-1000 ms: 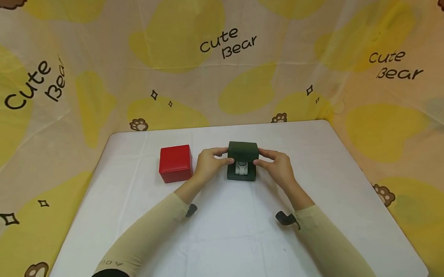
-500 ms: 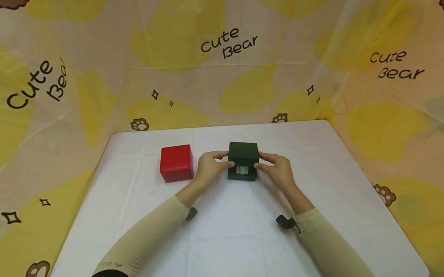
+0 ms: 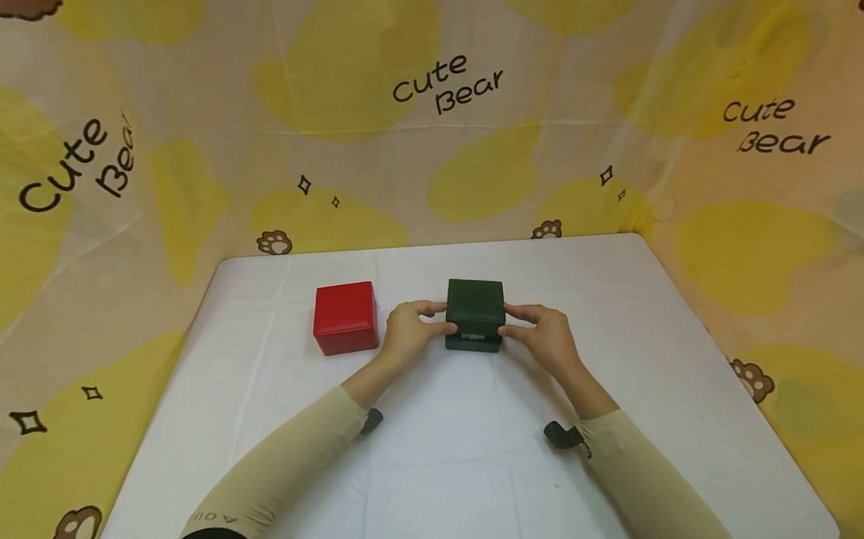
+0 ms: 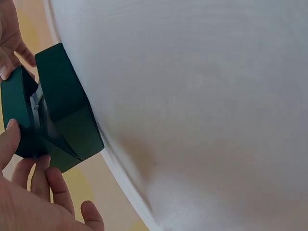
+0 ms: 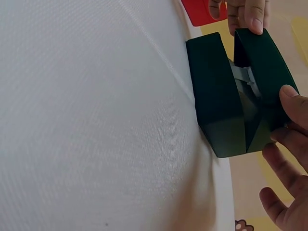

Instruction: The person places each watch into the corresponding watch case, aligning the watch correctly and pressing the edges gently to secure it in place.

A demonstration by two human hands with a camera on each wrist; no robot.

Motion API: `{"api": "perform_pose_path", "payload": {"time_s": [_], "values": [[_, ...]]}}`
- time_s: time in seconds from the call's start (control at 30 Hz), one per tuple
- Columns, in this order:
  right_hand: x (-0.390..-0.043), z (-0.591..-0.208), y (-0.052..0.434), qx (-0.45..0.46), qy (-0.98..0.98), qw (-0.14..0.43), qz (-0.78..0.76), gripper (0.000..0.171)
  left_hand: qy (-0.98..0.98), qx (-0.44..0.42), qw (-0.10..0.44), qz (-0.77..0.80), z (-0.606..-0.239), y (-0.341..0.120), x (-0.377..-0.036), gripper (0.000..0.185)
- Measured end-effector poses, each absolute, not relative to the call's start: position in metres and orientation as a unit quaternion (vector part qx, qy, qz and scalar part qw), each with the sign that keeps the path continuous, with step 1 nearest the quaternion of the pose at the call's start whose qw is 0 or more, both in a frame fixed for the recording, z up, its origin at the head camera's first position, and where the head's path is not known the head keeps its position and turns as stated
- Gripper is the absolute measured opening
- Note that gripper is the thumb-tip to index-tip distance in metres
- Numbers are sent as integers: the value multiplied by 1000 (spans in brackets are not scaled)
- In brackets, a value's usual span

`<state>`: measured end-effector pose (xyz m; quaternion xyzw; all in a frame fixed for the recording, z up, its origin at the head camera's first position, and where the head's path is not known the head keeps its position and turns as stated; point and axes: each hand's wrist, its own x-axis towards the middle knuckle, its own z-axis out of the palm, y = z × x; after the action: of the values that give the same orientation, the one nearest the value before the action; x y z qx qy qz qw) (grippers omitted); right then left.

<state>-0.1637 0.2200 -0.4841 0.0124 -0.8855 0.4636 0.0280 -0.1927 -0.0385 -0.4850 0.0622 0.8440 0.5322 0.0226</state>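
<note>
A dark green watch box [image 3: 475, 303] stands on the white table, its hinged lid tilted down with a narrow gap at the front. Through that gap a sliver of a light-coloured watch [image 5: 246, 79] shows in the right wrist view; most of it is hidden under the lid. My left hand [image 3: 408, 329] pinches the lid's left side, thumb at the front corner and fingers farther back. On the opposite side my right hand [image 3: 548, 336] grips the lid the same way. Both wrist views show the lid [image 4: 17, 108] apart from the base [image 4: 67, 106].
A closed red box [image 3: 345, 315] sits on the table [image 3: 437, 479] just left of my left hand. Behind the table hangs a yellow patterned cloth [image 3: 480, 167]. Small black devices [image 3: 562, 436] are fixed at the wrists.
Both hands have swung the green box's lid forward and down. The watch, plainly visible before, is now nearly covered. The red box has stayed in place.
</note>
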Motion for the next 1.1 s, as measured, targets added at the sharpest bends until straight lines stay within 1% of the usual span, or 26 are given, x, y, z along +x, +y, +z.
{"api": "perform_pose_path", "payload": {"time_s": [0.2, 0.53, 1.1], "values": [[-164, -486, 224, 24, -892, 21, 451, 52, 849, 66, 24, 524, -489, -39, -191, 41], [-164, -491, 228, 31, -890, 7, 455, 48, 858, 77, 48, 506, -487, -40, -189, 39], [-165, -488, 231, 70, -907, 12, 414, 46, 867, 73, 63, 489, -482, -43, -188, 38]]}}
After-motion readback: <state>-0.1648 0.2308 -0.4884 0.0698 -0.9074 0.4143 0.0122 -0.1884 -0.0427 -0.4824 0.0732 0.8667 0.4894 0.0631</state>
